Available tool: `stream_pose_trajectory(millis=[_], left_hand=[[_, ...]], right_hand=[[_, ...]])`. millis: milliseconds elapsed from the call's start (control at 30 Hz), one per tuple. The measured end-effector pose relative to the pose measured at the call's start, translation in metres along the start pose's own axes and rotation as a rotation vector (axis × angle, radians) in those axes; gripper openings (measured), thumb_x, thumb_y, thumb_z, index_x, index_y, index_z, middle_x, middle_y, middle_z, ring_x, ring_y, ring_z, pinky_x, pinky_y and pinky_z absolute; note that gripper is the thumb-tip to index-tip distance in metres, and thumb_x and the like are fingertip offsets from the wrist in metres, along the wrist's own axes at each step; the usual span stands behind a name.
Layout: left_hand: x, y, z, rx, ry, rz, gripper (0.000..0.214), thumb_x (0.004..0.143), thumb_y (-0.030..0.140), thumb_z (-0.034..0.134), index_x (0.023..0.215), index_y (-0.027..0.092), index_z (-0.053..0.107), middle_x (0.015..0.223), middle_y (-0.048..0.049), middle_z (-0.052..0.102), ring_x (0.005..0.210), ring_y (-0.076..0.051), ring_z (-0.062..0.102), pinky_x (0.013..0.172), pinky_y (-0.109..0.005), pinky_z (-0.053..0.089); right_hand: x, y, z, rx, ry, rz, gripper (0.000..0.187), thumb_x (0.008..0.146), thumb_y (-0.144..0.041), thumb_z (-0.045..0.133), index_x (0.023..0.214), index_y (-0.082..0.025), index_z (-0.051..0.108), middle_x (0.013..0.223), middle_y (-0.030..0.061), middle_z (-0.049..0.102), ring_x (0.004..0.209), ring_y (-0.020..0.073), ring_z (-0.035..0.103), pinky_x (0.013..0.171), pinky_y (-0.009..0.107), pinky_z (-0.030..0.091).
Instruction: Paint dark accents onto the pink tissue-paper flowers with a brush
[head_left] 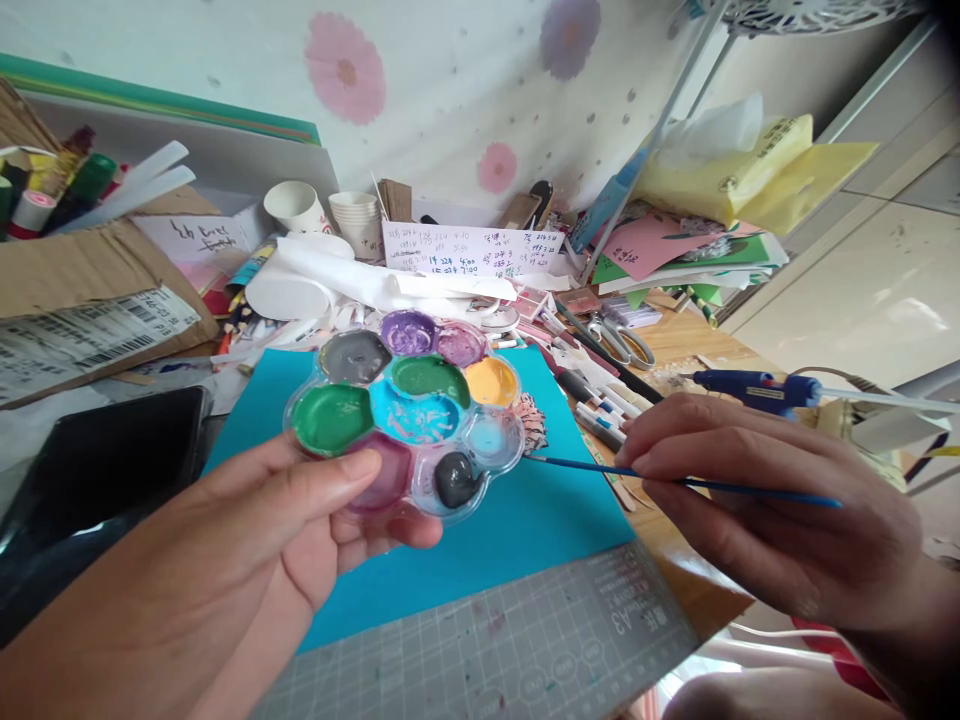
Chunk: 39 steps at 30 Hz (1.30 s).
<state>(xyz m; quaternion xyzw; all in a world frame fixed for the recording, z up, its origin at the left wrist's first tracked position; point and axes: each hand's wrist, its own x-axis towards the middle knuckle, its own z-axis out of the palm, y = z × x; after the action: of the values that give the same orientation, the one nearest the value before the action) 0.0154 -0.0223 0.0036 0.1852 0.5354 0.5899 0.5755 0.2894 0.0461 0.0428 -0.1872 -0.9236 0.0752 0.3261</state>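
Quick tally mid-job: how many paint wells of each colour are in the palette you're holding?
Palette in left hand, paintbrush in right hand:
green wells: 2
purple wells: 2
blue wells: 2
grey wells: 2
yellow-orange well: 1
pink well: 1
Total: 10

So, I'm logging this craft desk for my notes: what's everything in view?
palette: one, clear with mixed paints, held at centre
brush: one, blue, held at right, tip near palette
paper: one sheet, cyan, under palette
mat: one, grey, desk front
scissors: one pair, grey, behind paper
glue gun: one, blue, right of paper
cups: one plus a stack, white, back
box: one, brown, left
left hand: one, grip on palette
right hand: one, grip on brush
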Motion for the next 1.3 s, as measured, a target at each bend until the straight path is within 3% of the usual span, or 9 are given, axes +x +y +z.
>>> stream_pose_trajectory(millis=[467, 600, 767, 967, 1033, 1300], left_hand=[[0.003, -0.003, -0.001, 0.02, -0.042, 0.018, 0.011, 0.061, 0.024, 0.09, 0.062, 0.025, 0.078, 0.07, -0.0021, 0.081, 0.066, -0.023, 0.074, 0.056, -0.031, 0.066], [0.004, -0.002, -0.003, 0.048, -0.051, 0.04, 0.011, 0.065, 0.027, 0.087, 0.075, 0.025, 0.082, 0.087, -0.0072, 0.084, 0.078, -0.03, 0.077, 0.06, -0.036, 0.067], [0.01, 0.004, -0.007, 0.059, -0.116, -0.004, 0.013, 0.067, 0.025, 0.085, 0.08, 0.027, 0.082, 0.091, -0.0057, 0.084, 0.082, -0.032, 0.077, 0.06, -0.038, 0.067], [0.007, -0.001, -0.011, 0.03, -0.082, -0.016, 0.009, 0.067, 0.024, 0.086, 0.064, 0.027, 0.079, 0.071, -0.0005, 0.08, 0.068, -0.023, 0.075, 0.057, -0.032, 0.066], [0.004, -0.004, -0.009, 0.014, -0.039, -0.014, 0.006, 0.069, 0.023, 0.085, 0.069, 0.027, 0.08, 0.076, -0.0007, 0.082, 0.072, -0.024, 0.076, 0.063, -0.033, 0.067], [0.007, 0.002, -0.006, 0.03, -0.062, 0.003, 0.006, 0.069, 0.024, 0.085, 0.074, 0.027, 0.082, 0.085, -0.004, 0.083, 0.078, -0.028, 0.076, 0.061, -0.035, 0.067]], right_hand=[[0.002, 0.0, 0.005, -0.028, 0.024, -0.005, 0.028, 0.079, 0.0, 0.06, 0.099, -0.02, 0.066, 0.084, 0.0074, 0.074, 0.075, 0.0197, 0.073, 0.062, 0.029, 0.061], [0.003, -0.001, 0.005, -0.026, 0.022, -0.008, 0.027, 0.079, 0.001, 0.061, 0.097, -0.018, 0.066, 0.083, 0.0081, 0.074, 0.073, 0.0188, 0.072, 0.062, 0.028, 0.06], [0.002, -0.002, 0.004, -0.063, 0.002, -0.02, 0.027, 0.079, 0.001, 0.06, 0.097, -0.017, 0.066, 0.084, 0.0086, 0.074, 0.075, 0.0188, 0.073, 0.065, 0.028, 0.061], [0.002, -0.001, 0.005, -0.1, -0.008, -0.051, 0.027, 0.081, 0.0, 0.059, 0.098, -0.021, 0.065, 0.084, 0.0067, 0.076, 0.074, 0.0203, 0.073, 0.065, 0.032, 0.06], [0.002, -0.001, 0.005, -0.076, -0.022, -0.058, 0.027, 0.081, 0.0, 0.059, 0.097, -0.02, 0.066, 0.084, 0.0077, 0.076, 0.075, 0.0207, 0.073, 0.065, 0.032, 0.061], [0.002, -0.002, 0.005, -0.095, -0.022, -0.068, 0.025, 0.08, 0.002, 0.059, 0.096, -0.017, 0.065, 0.085, 0.0089, 0.076, 0.076, 0.019, 0.073, 0.068, 0.031, 0.061]])
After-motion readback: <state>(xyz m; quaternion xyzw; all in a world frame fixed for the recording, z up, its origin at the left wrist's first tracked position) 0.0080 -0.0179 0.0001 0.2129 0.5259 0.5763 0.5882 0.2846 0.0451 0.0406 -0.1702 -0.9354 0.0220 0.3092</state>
